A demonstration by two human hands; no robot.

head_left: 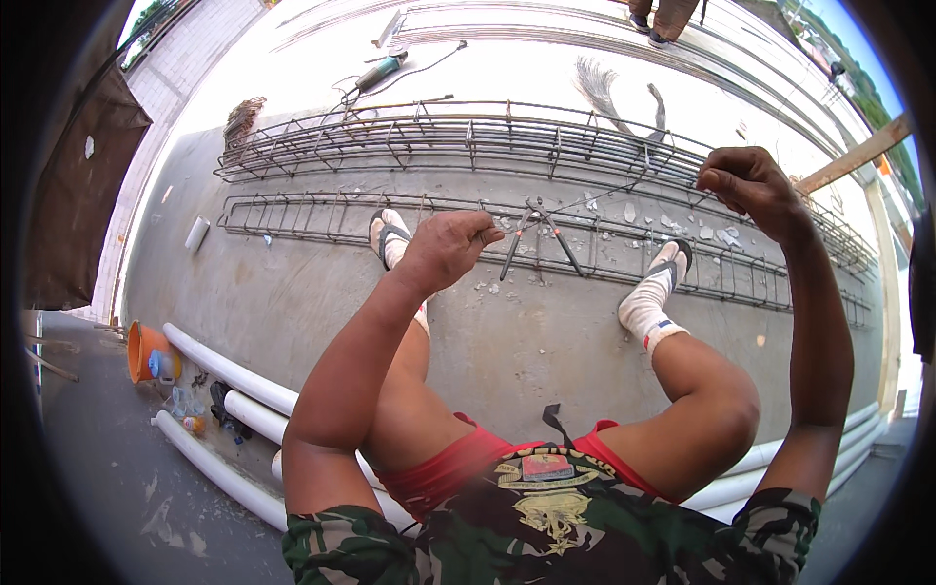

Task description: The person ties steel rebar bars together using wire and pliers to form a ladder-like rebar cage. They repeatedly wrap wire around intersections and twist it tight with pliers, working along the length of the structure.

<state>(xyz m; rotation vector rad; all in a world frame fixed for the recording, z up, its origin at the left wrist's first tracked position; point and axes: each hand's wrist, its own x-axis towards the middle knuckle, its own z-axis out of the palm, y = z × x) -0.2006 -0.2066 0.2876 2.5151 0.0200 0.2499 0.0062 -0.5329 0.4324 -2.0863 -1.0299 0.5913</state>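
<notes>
My left hand is closed in a pinch over the nearer rebar cage; what its fingertips hold is too small to make out. Raised to the right, my right hand pinches what looks like a thin wire above the farther rebar cage. Between the hands, a pair of pincers lies across the nearer cage, its dark handles spread toward me. A thin wire slants beyond the pincers; where its ends go is unclear. My sandalled feet are set apart by the nearer cage.
Beyond the cages lie an angle grinder with its cord, a bundle of tie wire and long steel rods. Another person's legs stand at the far right. White pipes lie behind me, near an orange bucket. Rubble is scattered between the cages.
</notes>
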